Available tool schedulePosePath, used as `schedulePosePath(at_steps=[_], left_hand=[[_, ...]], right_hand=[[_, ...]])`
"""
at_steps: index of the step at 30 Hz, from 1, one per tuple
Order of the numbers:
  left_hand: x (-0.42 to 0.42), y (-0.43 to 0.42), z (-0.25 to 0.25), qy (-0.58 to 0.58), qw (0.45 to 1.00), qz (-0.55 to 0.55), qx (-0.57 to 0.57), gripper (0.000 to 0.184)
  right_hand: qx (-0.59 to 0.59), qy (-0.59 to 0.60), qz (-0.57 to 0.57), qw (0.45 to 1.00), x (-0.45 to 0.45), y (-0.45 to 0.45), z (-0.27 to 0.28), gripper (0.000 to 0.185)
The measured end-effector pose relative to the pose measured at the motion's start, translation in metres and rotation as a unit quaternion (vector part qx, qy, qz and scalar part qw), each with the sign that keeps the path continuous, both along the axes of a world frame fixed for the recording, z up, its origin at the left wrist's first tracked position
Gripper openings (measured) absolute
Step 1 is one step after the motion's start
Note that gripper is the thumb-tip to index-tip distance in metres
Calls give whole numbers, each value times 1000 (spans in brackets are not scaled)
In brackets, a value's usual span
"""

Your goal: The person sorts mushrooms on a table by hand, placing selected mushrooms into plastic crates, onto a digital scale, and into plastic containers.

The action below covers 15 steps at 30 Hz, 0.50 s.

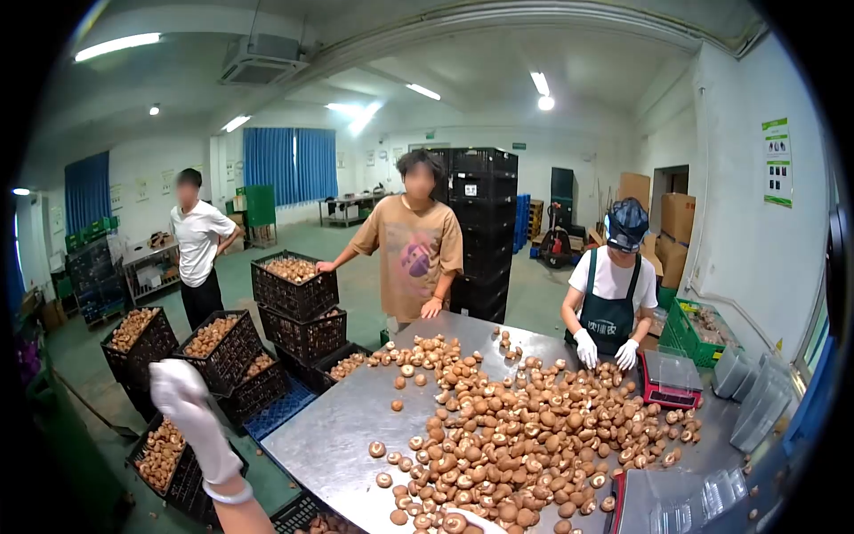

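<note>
Head view: left hand (182, 396) looks loosely curled.

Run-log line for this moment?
left hand: gloved, raised beside metal table; right hand: mostly out of frame; shiitake mushrooms: heaped on table; aproned co-worker: at mushrooms

Table (329, 436) smooth, glossy metal; mushrooms (525, 427) matt; crates (311, 301) plastic.

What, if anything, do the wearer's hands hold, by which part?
Nothing shows in the gloved left hand; the right hand, mostly cut off, cannot be told.
</note>
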<state>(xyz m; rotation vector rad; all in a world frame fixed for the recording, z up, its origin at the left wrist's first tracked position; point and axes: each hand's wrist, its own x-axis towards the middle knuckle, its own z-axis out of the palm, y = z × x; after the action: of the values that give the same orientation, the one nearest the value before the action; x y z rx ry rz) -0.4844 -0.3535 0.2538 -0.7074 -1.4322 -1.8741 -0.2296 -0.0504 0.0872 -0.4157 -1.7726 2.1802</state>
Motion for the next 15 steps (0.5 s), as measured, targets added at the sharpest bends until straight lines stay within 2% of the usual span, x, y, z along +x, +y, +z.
schedulePosePath(at_steps=[2,3,7,9,11,12,14,15], left_hand=[[-43,-41,-11,113,957,266,6,33],[-43,-42,-10,120,958,262,1,33],[-20,-38,-18,45,956,290,-17,11],[-21,-46,-32,56,851,505,-135,6],[-24,-20,-71,222,756,599,-146,3],[-16,-11,-79,223,866,378,-240,11],[-1,-3,-54,143,964,179,-136,23],[6,1,-42,102,989,88,-63,29]], right_hand=[[-39,-31,28,998,3,-22,-27,49],[-51,-41,39,997,4,-31,-36,49],[-95,-71,65,991,1,-54,-59,49],[-119,-80,68,987,6,-62,-63,49],[-149,-83,56,984,11,-64,-59,49],[-162,-89,45,982,16,-63,-54,49],[-180,-96,25,979,25,-63,-50,49],[-157,-67,29,985,26,-58,-83,49]])
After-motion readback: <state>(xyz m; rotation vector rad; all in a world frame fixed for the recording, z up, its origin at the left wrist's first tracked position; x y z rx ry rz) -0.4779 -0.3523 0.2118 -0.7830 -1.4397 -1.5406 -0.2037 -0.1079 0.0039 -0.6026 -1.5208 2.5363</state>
